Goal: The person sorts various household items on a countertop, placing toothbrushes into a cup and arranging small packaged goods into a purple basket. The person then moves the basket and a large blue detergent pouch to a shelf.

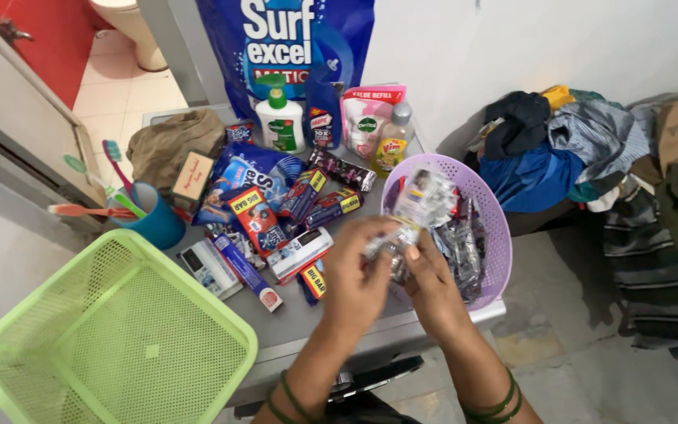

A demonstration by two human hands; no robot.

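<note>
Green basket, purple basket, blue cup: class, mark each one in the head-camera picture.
green basket [198, 316]: head view, on its right rim.
purple basket [499, 235]: head view, on its right wall.
blue cup [160, 224]: head view, on its outer side.

Big blue pouch [288, 39] at back — small sachets [421, 200] in purple basket [496, 235].

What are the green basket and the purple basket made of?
Both look like plastic. The green basket has a stiff moulded mesh with a smooth, slightly shiny rim. The purple basket has rows of small punched holes and a matte wall.
</note>
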